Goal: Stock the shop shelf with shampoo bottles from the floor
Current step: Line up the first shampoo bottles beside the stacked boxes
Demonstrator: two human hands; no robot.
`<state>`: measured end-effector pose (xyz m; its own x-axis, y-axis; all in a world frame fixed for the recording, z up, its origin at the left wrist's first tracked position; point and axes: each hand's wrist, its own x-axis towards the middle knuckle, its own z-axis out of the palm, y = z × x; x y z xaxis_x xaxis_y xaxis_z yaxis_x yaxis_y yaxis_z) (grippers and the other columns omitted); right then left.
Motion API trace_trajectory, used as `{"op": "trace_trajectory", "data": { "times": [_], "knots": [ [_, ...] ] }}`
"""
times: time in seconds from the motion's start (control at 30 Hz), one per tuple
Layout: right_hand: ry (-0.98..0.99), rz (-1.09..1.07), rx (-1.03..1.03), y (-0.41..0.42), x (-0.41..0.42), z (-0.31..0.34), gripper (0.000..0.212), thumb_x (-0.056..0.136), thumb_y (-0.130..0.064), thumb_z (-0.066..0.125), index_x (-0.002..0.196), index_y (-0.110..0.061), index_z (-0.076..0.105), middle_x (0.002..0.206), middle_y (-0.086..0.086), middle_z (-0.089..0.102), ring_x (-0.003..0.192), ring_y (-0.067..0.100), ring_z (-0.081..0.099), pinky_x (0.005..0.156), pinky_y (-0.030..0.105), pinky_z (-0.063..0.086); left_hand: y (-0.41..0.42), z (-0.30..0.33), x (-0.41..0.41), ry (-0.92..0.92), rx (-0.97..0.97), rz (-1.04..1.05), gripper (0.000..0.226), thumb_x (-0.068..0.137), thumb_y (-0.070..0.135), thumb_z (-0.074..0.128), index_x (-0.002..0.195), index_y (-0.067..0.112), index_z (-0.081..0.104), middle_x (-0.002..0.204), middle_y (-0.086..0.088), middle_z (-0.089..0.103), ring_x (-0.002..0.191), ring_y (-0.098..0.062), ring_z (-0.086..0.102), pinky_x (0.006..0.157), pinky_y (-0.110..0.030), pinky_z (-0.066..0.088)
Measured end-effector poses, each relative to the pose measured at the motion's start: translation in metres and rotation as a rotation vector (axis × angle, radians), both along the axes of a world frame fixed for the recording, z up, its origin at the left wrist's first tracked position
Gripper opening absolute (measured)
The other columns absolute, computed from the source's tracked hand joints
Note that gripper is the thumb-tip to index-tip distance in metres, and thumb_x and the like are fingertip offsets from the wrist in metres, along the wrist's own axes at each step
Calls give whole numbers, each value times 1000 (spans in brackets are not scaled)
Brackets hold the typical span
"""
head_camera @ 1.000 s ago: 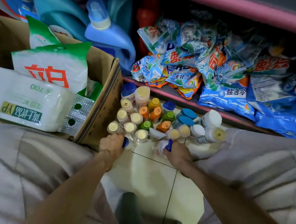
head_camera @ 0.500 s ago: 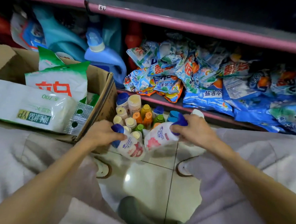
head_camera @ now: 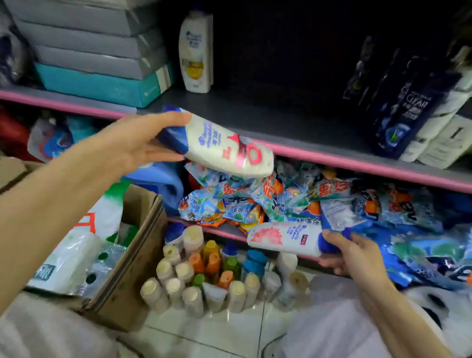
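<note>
Shampoo bottles, white with blue caps, lie sideways in the air, one [head_camera: 225, 148] clamped at its cap in the left hand [head_camera: 138, 143] before the pink-edged shelf [head_camera: 366, 165], the other [head_camera: 286, 237] pinched by the right hand [head_camera: 353, 257] lower down.

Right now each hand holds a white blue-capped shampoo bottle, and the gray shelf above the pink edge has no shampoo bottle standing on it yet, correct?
Not quite. The head view shows the left hand and right hand each holding a white blue-capped bottle, but one white shampoo bottle already stands on the gray shelf, beside the stacked boxes.
</note>
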<state>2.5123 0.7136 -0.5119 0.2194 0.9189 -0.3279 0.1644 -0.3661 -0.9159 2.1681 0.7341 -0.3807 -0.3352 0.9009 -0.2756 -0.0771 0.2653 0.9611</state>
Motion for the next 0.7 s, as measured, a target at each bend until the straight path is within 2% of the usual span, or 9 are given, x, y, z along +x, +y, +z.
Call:
{"op": "trace_trajectory", "data": {
  "times": [0.07,0.17,0.27,0.33,0.43,0.47,0.57,0.63,0.7],
  "knots": [
    [9,-28,-7,2,-5,-5,14,85,-18,68,81,-9,59,60,11,68,34,13,58,30,15,29,26,9,23,-146,-19,-5,32,78,29,73,102,12,61,92,-8,66,66,-16,69,51,-29,58],
    [26,-27,-2,4,-11,-10,16,84,-18,69,84,-3,63,66,15,70,34,14,54,33,17,31,61,12,59,-319,-38,-15,33,80,25,73,104,9,57,94,-12,62,74,-22,65,45,-33,56],
    [54,-15,-10,3,-14,-11,17,85,-15,68,84,1,65,69,18,70,29,10,48,32,14,32,85,5,90,-421,-62,-10,24,82,21,71,95,9,55,100,-12,59,81,-25,63,56,-38,57],
    [58,-2,-7,3,-15,-12,16,84,-16,68,83,1,66,68,15,69,28,10,47,32,15,33,98,-2,104,-447,-83,21,27,82,19,71,99,9,52,101,-12,56,88,-27,61,56,-41,56],
    [5,24,-1,3,-14,-16,19,84,-21,69,81,-3,67,63,8,70,31,13,47,38,21,37,112,-10,112,-455,-111,38,24,82,19,72,92,8,52,101,-12,56,85,-28,61,42,-39,55],
    [-6,23,-1,3,-13,-17,20,83,-23,69,81,-3,67,62,7,70,32,14,48,43,24,38,115,-13,112,-433,-133,27,24,82,20,72,92,9,53,105,-13,57,85,-28,62,42,-39,55],
    [-21,19,15,4,-11,-19,22,83,-24,70,80,-3,66,58,3,69,32,14,49,50,30,39,123,-24,110,-384,-216,-41,39,83,28,70,112,9,52,114,-15,60,80,-30,67,47,-37,57],
    [-38,19,28,4,-11,-20,22,82,-25,70,78,-4,65,53,-1,66,31,14,49,48,27,38,124,-27,109,-364,-234,-87,47,84,36,68,117,8,50,109,-17,62,74,-30,68,50,-35,58],
    [-49,23,44,4,-13,-19,23,81,-25,71,77,-4,64,51,-2,65,31,14,48,45,24,38,119,-29,107,-335,-238,-146,57,84,47,65,118,4,48,101,-20,65,77,-28,69,55,-35,59]
  ]
}}
